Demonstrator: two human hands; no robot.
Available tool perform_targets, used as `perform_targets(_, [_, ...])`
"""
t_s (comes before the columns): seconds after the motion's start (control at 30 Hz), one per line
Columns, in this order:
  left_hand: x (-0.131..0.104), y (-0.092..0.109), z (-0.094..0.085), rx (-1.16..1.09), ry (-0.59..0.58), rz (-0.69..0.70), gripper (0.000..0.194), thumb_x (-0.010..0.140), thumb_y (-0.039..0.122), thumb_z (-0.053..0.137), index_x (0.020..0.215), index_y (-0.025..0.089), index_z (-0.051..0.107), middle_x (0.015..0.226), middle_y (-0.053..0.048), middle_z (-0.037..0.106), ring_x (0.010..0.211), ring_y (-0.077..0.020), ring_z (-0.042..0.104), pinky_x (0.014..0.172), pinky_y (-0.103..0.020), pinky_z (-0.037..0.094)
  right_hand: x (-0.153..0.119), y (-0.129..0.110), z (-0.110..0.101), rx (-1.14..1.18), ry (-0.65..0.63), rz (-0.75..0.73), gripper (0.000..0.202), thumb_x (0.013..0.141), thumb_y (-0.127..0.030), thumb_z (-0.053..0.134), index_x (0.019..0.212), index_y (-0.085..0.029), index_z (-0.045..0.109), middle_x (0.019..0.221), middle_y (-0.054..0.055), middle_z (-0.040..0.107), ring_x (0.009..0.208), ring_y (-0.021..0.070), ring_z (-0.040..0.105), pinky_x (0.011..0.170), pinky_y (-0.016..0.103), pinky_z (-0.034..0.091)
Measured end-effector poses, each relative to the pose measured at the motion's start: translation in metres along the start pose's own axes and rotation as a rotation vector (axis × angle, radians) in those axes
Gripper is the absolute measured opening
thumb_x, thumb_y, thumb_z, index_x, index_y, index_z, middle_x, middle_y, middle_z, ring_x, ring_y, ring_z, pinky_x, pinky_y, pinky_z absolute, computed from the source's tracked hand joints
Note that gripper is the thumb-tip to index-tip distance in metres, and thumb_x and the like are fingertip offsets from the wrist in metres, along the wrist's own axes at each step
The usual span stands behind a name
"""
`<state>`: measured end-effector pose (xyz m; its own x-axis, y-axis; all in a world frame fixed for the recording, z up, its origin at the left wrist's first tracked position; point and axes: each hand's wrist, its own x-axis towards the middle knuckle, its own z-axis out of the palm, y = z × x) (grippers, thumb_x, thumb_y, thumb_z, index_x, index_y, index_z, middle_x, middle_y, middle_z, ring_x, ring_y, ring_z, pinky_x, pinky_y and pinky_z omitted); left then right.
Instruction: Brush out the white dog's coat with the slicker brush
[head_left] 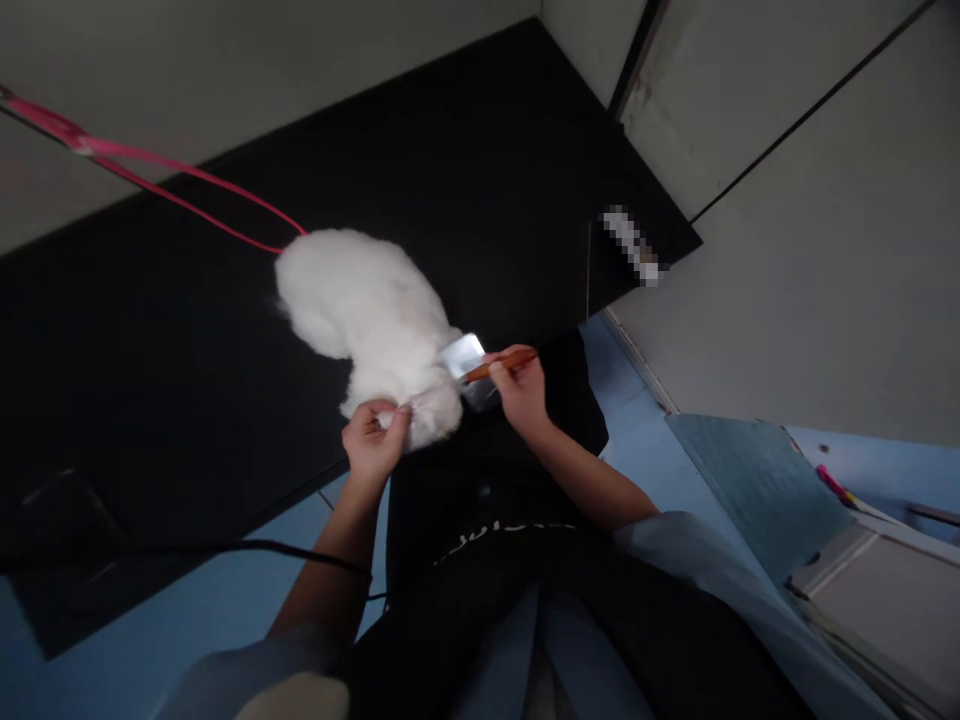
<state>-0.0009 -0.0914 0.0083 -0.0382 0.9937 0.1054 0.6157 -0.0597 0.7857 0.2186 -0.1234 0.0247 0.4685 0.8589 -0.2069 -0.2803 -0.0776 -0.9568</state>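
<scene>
A fluffy white animal (367,295), a small dog or cat, lies curled on the black table with its head near the front edge. My left hand (373,445) is closed at its head, thumb and fingers pinching what looks like a pinkish ear (422,402). In my right hand (523,393) is a slicker brush (466,356), gripped by its orange-brown wooden handle. The brush's pale, bright head is against or just beside the fur at the right of the animal's head; exact contact is unclear.
The black table (480,150) stands along grey walls. A pink loop leash (191,180) runs from the upper left to the animal. A blurred-out object (630,245) lies at the table's right end. A black cable (225,547) crosses at lower left, over blue floor (277,530).
</scene>
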Motion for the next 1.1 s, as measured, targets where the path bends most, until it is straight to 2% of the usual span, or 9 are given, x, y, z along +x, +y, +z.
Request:
perform_targets(0.1, [-0.002, 0.006, 0.001, -0.009, 0.030, -0.018, 0.036, 0.065, 0.049, 0.070, 0.079, 0.017, 0.064, 0.066, 0.000, 0.058, 0.058, -0.0124, 0.050, 0.055, -0.024, 0.040, -0.005, -0.002, 0.002, 0.004, -0.108, 0.070, 0.029, 0.079, -0.041, 0.066, 0.094, -0.023, 0.047, 0.091, 0.004, 0.069, 0.089, 0.0205, 0.069, 0.087, 0.040, 0.056])
perform_targets(0.23, [-0.006, 0.013, -0.002, -0.017, -0.017, -0.024, 0.042, 0.063, 0.051, 0.071, 0.086, 0.016, 0.065, 0.073, -0.002, 0.062, 0.060, -0.0132, 0.052, 0.057, -0.025, 0.043, -0.008, -0.004, 0.003, -0.031, 0.040, 0.007, 0.027, 0.080, -0.040, 0.064, 0.094, -0.024, 0.047, 0.098, 0.005, 0.067, 0.093, 0.0197, 0.066, 0.091, 0.040, 0.054])
perform_targets(0.37, [-0.012, 0.011, -0.005, 0.003, -0.068, -0.027, 0.050, 0.062, 0.050, 0.074, 0.098, 0.016, 0.066, 0.083, -0.004, 0.065, 0.071, -0.0169, 0.060, 0.065, -0.028, 0.050, -0.014, -0.005, 0.007, -0.030, -0.134, 0.030, 0.027, 0.079, -0.039, 0.065, 0.094, -0.024, 0.049, 0.094, 0.003, 0.066, 0.087, 0.0191, 0.065, 0.085, 0.038, 0.055])
perform_targets(0.47, [-0.014, 0.003, -0.007, -0.001, -0.106, -0.055, 0.057, 0.059, 0.053, 0.077, 0.101, 0.016, 0.067, 0.083, -0.005, 0.067, 0.072, -0.0190, 0.063, 0.065, -0.029, 0.052, -0.018, -0.006, 0.009, -0.060, 0.014, -0.027, 0.025, 0.081, -0.038, 0.062, 0.095, -0.024, 0.048, 0.100, 0.005, 0.065, 0.093, 0.0189, 0.064, 0.089, 0.038, 0.054])
perform_targets(0.67, [-0.015, -0.004, -0.007, -0.019, -0.078, 0.032, 0.047, 0.083, 0.053, 0.051, 0.099, 0.013, 0.069, 0.089, -0.010, 0.072, 0.080, -0.0213, 0.067, 0.073, -0.031, 0.054, -0.026, -0.013, 0.008, -0.121, -0.087, -0.033, 0.024, 0.082, -0.040, 0.062, 0.097, -0.023, 0.052, 0.096, 0.004, 0.066, 0.086, 0.0184, 0.064, 0.082, 0.035, 0.055])
perform_targets(0.77, [-0.016, -0.003, -0.003, -0.019, -0.052, -0.025, 0.044, 0.083, 0.051, 0.053, 0.099, 0.013, 0.069, 0.086, -0.009, 0.072, 0.077, -0.0202, 0.067, 0.072, -0.030, 0.053, -0.028, -0.014, 0.007, -0.155, 0.011, -0.113, 0.023, 0.084, -0.039, 0.062, 0.098, -0.024, 0.053, 0.103, 0.006, 0.065, 0.095, 0.0197, 0.064, 0.089, 0.036, 0.053])
perform_targets(0.9, [-0.014, -0.002, -0.002, -0.042, -0.039, -0.043, 0.042, 0.085, 0.049, 0.051, 0.097, 0.014, 0.070, 0.087, -0.008, 0.071, 0.080, -0.0201, 0.066, 0.074, -0.030, 0.053, -0.031, -0.011, 0.008, -0.138, -0.145, -0.034, 0.024, 0.083, -0.042, 0.062, 0.096, -0.024, 0.054, 0.097, 0.005, 0.066, 0.087, 0.0194, 0.064, 0.084, 0.036, 0.054])
perform_targets(1.0, [-0.014, -0.001, -0.001, -0.058, -0.042, -0.037, 0.036, 0.084, 0.047, 0.052, 0.090, 0.015, 0.068, 0.079, -0.006, 0.067, 0.074, -0.0183, 0.063, 0.070, -0.029, 0.051, -0.028, -0.011, 0.006, -0.149, -0.018, -0.079, 0.021, 0.085, -0.040, 0.060, 0.098, -0.024, 0.054, 0.101, 0.006, 0.066, 0.091, 0.0196, 0.064, 0.087, 0.037, 0.053])
perform_targets(1.1, [-0.024, 0.003, 0.004, -0.108, -0.013, -0.033, 0.033, 0.081, 0.045, 0.058, 0.093, 0.015, 0.065, 0.076, -0.003, 0.065, 0.067, -0.0157, 0.060, 0.065, -0.027, 0.050, -0.022, -0.011, 0.007, -0.159, -0.162, -0.073, 0.019, 0.084, -0.037, 0.063, 0.096, -0.023, 0.056, 0.097, 0.004, 0.067, 0.087, 0.0193, 0.065, 0.086, 0.037, 0.054])
